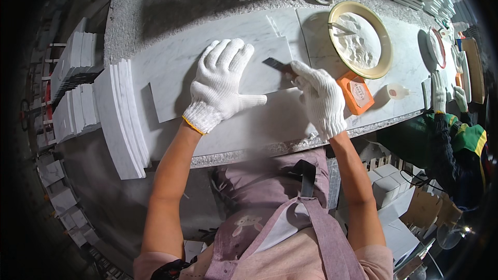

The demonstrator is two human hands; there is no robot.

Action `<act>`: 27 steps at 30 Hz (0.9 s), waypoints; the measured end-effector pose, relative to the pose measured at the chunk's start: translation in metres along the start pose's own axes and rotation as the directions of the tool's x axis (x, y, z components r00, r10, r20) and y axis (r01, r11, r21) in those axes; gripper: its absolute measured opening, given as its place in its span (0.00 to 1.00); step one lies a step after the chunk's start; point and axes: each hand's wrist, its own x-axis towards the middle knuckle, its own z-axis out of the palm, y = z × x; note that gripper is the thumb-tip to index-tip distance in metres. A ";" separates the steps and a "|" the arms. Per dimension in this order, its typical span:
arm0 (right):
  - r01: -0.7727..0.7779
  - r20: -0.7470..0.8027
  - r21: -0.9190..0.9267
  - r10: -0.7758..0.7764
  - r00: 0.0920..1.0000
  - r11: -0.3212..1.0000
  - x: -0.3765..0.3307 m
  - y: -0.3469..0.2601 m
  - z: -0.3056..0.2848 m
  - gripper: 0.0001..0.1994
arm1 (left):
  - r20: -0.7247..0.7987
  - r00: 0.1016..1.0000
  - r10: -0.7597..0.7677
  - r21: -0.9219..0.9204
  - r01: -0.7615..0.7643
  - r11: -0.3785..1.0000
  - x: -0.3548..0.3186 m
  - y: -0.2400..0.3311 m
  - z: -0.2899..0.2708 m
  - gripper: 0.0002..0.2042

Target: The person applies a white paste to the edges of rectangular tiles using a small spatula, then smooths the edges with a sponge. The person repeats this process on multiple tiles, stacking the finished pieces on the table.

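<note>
Here's the tile (267,80), grey-white, squarely under the left hand (220,75) and just left of the right! That left hand is opened out flat on it, palm down, thumb stretched wide, gripping nothing. And the right hand (320,93), curled firmly closed around a scraper (278,66), brings the dark blade over the tile's right end; whether it touches, one cannot tell. Beneath it all, the slab (244,129). Right of that fist, an orange box (355,93), with a bowl (387,46) of white powder (358,36) just beyond and a small bottle (398,92) farther right.
</note>
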 end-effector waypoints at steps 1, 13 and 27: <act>0.067 0.003 -0.063 -0.067 0.998 0.996 0.001 -0.001 0.000 0.17 | 0.016 1.000 -0.004 -0.004 0.004 1.000 0.000 0.000 -0.001 0.53; -0.037 0.171 0.064 0.026 0.985 0.997 0.021 0.008 -0.008 0.16 | 0.015 1.000 -0.005 -0.008 0.005 1.000 -0.001 0.000 -0.002 0.53; -0.454 0.210 0.755 0.481 0.851 0.474 -0.074 0.005 -0.077 0.41 | -0.040 0.999 0.022 -0.036 -0.024 0.999 -0.004 -0.003 0.003 0.50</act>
